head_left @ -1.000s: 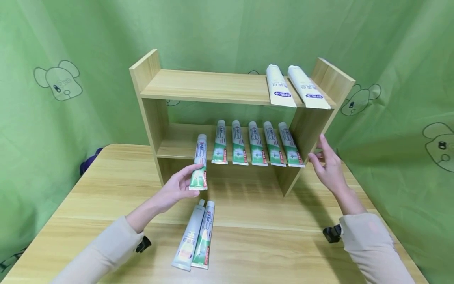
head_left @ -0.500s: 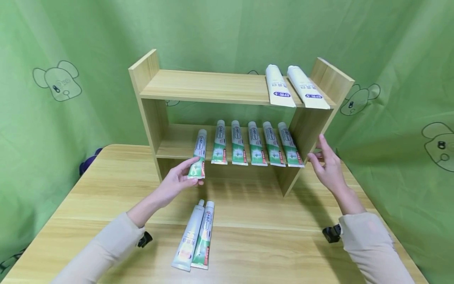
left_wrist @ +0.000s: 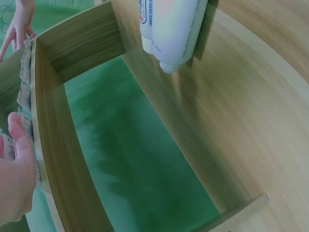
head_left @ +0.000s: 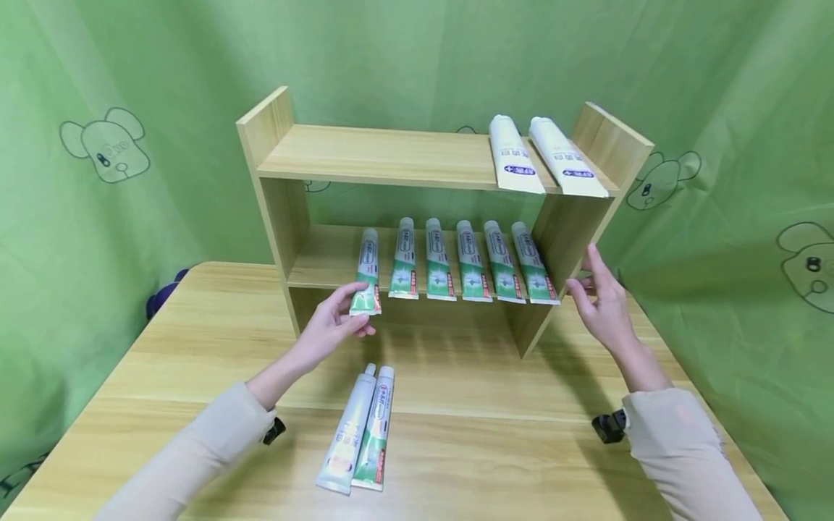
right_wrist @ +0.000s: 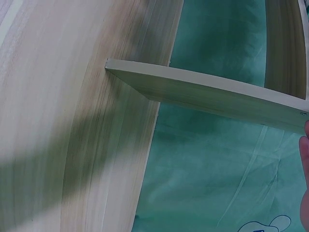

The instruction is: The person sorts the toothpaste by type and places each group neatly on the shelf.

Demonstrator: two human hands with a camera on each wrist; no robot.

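Observation:
My left hand (head_left: 329,325) pinches the lower end of a green-and-white toothpaste tube (head_left: 368,268). The tube's capped end lies over the middle shelf, left of a row of several matching toothpaste tubes (head_left: 439,264). In the left wrist view the left hand (left_wrist: 17,169) shows at the left edge, partly cut off. At the wooden rack's (head_left: 573,239) right side panel, my right hand (head_left: 606,304) touches the front edge with its fingers. Only a few fingertips (right_wrist: 305,140) of that hand enter the right wrist view.
Two white tubes (head_left: 517,155) lie on the right part of the top shelf (head_left: 378,152). On the table (head_left: 489,449) in front of the rack, a white tube (head_left: 348,434) lies against another green-and-white tube (head_left: 374,441). A green curtain (head_left: 404,58) hangs behind.
My left hand has moved forward and slightly up, bringing the toothpaste tube from in front of the middle shelf onto its left part. The right hand has stayed at the side panel.

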